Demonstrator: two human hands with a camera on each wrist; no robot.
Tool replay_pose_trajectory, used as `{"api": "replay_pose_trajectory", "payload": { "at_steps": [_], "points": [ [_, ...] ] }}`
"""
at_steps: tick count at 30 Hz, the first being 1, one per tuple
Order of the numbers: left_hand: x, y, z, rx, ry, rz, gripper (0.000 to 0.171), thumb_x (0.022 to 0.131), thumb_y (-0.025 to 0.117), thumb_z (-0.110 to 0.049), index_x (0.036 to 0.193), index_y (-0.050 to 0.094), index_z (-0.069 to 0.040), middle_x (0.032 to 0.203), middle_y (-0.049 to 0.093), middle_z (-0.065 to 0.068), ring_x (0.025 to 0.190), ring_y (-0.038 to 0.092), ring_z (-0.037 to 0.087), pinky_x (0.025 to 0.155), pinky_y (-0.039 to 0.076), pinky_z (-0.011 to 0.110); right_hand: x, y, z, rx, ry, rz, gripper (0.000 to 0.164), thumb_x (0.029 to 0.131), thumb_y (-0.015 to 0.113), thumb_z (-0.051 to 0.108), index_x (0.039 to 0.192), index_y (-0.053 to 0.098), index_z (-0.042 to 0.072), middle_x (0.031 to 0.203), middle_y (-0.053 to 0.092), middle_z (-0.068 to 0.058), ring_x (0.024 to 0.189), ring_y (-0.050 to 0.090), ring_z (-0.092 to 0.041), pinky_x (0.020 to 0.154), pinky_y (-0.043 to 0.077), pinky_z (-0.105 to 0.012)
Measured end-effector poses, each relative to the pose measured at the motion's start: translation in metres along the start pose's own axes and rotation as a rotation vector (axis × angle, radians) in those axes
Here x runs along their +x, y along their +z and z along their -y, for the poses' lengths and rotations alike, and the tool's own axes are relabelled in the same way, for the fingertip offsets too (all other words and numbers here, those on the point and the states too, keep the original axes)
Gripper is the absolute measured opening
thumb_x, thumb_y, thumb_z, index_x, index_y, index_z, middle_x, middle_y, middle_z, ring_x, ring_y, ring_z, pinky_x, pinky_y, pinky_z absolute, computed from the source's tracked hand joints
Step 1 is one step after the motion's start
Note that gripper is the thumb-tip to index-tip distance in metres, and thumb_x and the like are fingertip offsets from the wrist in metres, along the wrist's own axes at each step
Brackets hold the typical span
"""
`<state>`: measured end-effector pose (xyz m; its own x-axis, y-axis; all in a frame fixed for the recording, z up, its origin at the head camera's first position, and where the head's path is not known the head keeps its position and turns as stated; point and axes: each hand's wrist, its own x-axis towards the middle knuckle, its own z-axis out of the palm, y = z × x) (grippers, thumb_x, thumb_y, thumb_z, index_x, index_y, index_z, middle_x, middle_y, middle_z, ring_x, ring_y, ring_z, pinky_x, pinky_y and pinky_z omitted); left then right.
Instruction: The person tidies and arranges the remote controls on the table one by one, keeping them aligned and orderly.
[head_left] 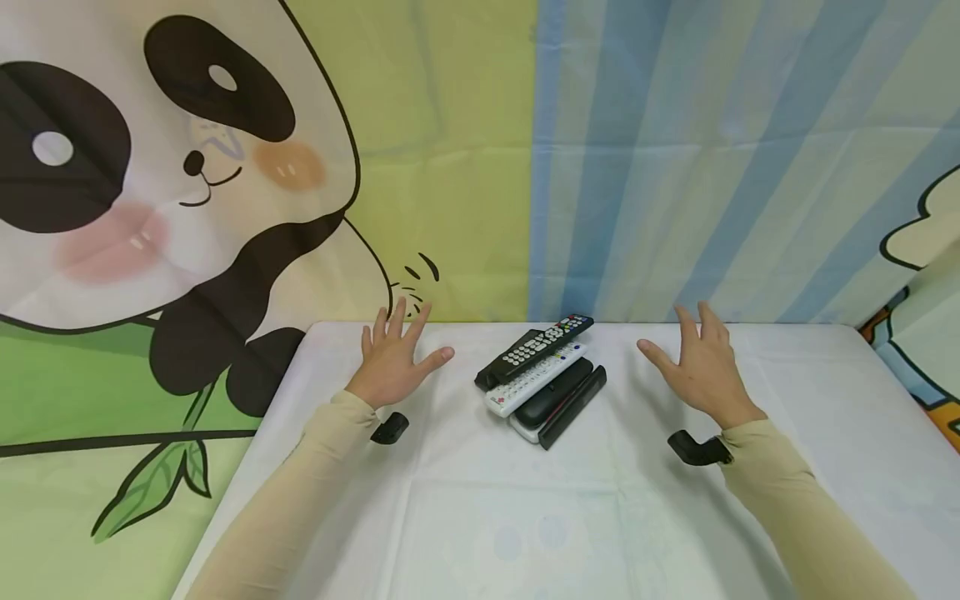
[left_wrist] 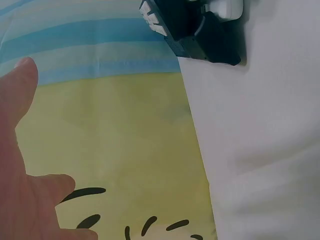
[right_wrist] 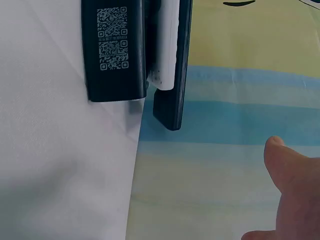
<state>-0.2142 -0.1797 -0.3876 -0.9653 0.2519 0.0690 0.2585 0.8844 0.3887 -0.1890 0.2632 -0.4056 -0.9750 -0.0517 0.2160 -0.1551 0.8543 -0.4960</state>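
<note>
A heap of several remote controls lies near the table's far edge. On top, a black remote with pale buttons slants over a white remote. Lower down are a smooth black one and a narrow dark one tipped on its side. To the left of the heap my left hand hovers with fingers spread, holding nothing. My right hand is on the other side, also spread and apart from the heap. Printed codes show on a black remote in the right wrist view.
A white cloth covers the table. Directly behind its far edge hangs a printed curtain with a panda and blue stripes. Black wrist camera mounts stick out inward from both sleeves.
</note>
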Motion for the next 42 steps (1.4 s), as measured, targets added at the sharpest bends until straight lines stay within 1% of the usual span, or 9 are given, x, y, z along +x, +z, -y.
{"api": "replay_pose_trajectory", "payload": {
  "at_steps": [3, 7, 14, 21, 25, 29, 33, 42],
  "points": [
    [0.0, 0.002, 0.0, -0.017, 0.019, -0.003, 0.088, 0.096, 0.046, -0.069, 0.163, 0.016, -0.019, 0.167, -0.001, 0.02, 0.15, -0.004, 0.05, 0.113, -0.001, 0.07, 0.004, 0.003, 0.004, 0.017, -0.004, -0.002, 0.089, 0.101, 0.051, 0.054, 0.154, 0.021, -0.009, 0.159, 0.005, -0.039, 0.142, 0.008, -0.062, 0.105, 0.013, -0.077],
    [0.001, 0.006, -0.001, -0.043, 0.034, 0.007, 0.086, 0.098, 0.046, -0.066, 0.163, 0.015, -0.019, 0.167, 0.002, 0.02, 0.15, -0.003, 0.049, 0.114, 0.002, 0.067, 0.009, 0.007, 0.008, 0.038, -0.009, 0.002, 0.088, 0.101, 0.051, 0.054, 0.155, 0.021, -0.009, 0.158, 0.007, -0.039, 0.141, 0.01, -0.062, 0.106, 0.015, -0.076],
    [0.002, 0.014, -0.005, -0.108, 0.047, 0.027, 0.083, 0.099, 0.046, -0.064, 0.163, 0.015, -0.019, 0.167, 0.006, 0.019, 0.15, -0.001, 0.047, 0.114, 0.004, 0.067, 0.016, 0.015, 0.013, 0.073, -0.012, 0.027, 0.086, 0.102, 0.05, 0.053, 0.155, 0.021, -0.009, 0.158, 0.008, -0.038, 0.142, 0.011, -0.06, 0.107, 0.017, -0.074],
    [0.003, 0.021, -0.008, -0.159, 0.047, 0.063, 0.084, 0.1, 0.044, -0.064, 0.163, 0.011, -0.02, 0.168, 0.004, 0.016, 0.151, 0.0, 0.044, 0.115, 0.005, 0.067, 0.022, 0.027, 0.018, 0.099, -0.006, 0.043, 0.084, 0.103, 0.047, 0.052, 0.156, 0.02, -0.007, 0.159, 0.009, -0.037, 0.145, 0.01, -0.057, 0.109, 0.018, -0.073],
    [0.003, 0.024, -0.011, -0.188, 0.058, 0.081, 0.083, 0.1, 0.044, -0.063, 0.163, 0.011, -0.018, 0.168, 0.003, 0.015, 0.152, 0.0, 0.043, 0.115, 0.004, 0.067, 0.026, 0.033, 0.022, 0.112, 0.004, 0.046, 0.081, 0.104, 0.047, 0.049, 0.156, 0.021, -0.006, 0.159, 0.011, -0.036, 0.146, 0.011, -0.054, 0.11, 0.019, -0.071],
    [0.004, 0.027, -0.014, -0.199, 0.068, 0.096, 0.082, 0.102, 0.045, -0.059, 0.163, 0.013, -0.015, 0.167, 0.007, 0.017, 0.152, 0.003, 0.043, 0.116, 0.005, 0.065, 0.029, 0.039, 0.025, 0.126, 0.009, 0.051, 0.078, 0.104, 0.047, 0.048, 0.156, 0.022, -0.006, 0.16, 0.012, -0.034, 0.146, 0.012, -0.054, 0.111, 0.019, -0.07],
    [0.005, 0.032, -0.016, -0.19, 0.07, 0.11, 0.081, 0.102, 0.046, -0.058, 0.163, 0.013, -0.016, 0.167, 0.009, 0.018, 0.152, 0.005, 0.043, 0.116, 0.007, 0.065, 0.032, 0.046, 0.028, 0.144, 0.007, 0.062, 0.076, 0.105, 0.047, 0.046, 0.155, 0.024, -0.006, 0.16, 0.014, -0.033, 0.146, 0.013, -0.052, 0.112, 0.018, -0.068],
    [0.008, 0.04, -0.023, -0.213, 0.073, 0.144, 0.082, 0.101, 0.046, -0.06, 0.163, 0.011, -0.018, 0.168, 0.007, 0.012, 0.152, 0.005, 0.04, 0.118, 0.006, 0.062, 0.038, 0.057, 0.034, 0.176, 0.012, 0.09, 0.072, 0.105, 0.049, 0.04, 0.154, 0.026, -0.007, 0.16, 0.015, -0.033, 0.147, 0.014, -0.051, 0.113, 0.018, -0.066]
  ]
}}
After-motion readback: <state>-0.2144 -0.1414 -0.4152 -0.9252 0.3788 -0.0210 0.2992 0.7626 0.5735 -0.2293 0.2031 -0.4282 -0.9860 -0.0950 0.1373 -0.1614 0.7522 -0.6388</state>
